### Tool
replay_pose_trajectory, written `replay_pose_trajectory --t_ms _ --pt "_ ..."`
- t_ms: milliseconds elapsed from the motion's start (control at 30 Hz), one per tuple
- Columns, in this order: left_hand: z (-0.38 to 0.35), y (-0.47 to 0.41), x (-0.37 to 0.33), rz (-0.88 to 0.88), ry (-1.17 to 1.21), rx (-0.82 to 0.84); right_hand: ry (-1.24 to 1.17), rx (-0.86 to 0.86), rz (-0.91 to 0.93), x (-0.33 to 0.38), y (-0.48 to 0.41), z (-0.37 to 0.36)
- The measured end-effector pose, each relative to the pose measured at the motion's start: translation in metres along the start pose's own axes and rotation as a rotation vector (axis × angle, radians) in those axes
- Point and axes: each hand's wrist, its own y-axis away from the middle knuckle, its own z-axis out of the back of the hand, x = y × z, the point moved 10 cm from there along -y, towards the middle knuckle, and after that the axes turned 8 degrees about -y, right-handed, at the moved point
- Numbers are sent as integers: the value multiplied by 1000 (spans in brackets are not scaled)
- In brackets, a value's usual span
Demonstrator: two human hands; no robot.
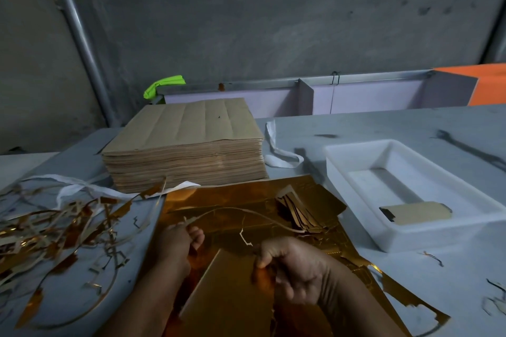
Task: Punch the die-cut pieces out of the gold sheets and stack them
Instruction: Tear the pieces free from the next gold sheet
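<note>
Pinches waste strip (232, 208) in curled left hand (178, 243) and grips panel (227, 287) edge in curled right hand (295, 268), likely to tear them apart over sheet (219, 202) lying flat on table (383, 123) just ahead, with scrap (54, 232) piled left and tray (342, 186), 1 piece (419, 212) inside, right for short reach.

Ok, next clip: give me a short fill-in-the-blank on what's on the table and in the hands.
The tray holding the tan piece is ____.
That tray lies to the ____ of the gold sheet.
The thin strip is pinched by the ____ hand.
Missing words: white; right; left.
</note>
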Motion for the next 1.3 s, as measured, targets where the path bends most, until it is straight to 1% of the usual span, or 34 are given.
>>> replay_pose_trajectory --t_ms 33,67,133,167,233,333,400,500,600,633,667,767,833,900,1033,1200,1300 --pt "1 5 -2 -21 -52 -1 -52 -9 67 7 1 2" --pt "3 7 -5 -67 -154 -14 -112 -15 140 16 2 6" --pt "5 13 -15 -206 -443 -64 -219 -62 273 34 5 17" --pt "2 17 -25 -300 -561 -81 -261 -117 328 42 8 26" --pt "-14 24 -43 -449 -708 -45 -352 -260 417 53 15 46" --pt "-39 24 -46 -480 -829 35 -494 -390 495 61 25 70" --pt "-53 28 -42 -527 -982 48 -576 -462 540 63 35 84" --pt "-77 53 -37 -726 -1176 31 -644 -554 563 61 49 98" --pt "-111 89 -25 -932 -1274 108 -668 -634 589 60 60 111" --pt "-122 98 -16 -949 -1300 162 -682 -656 602 59 63 116" --pt "-131 103 -5 -926 -1334 226 -695 -671 618 59 66 120" --pt "-147 110 29 -772 -1442 416 -714 -703 618 56 73 129" --pt "-152 116 42 -768 -1555 481 -719 -731 593 52 75 134" --pt "-152 120 46 -787 -1635 494 -705 -781 574 49 78 140" --pt "-153 123 39 -788 -1650 490 -653 -894 513 40 80 151" --pt "-153 129 26 -960 -1626 382 -590 -966 443 36 70 161" --pt "-153 132 23 -1013 -1608 372 -486 -1044 377 37 63 171"
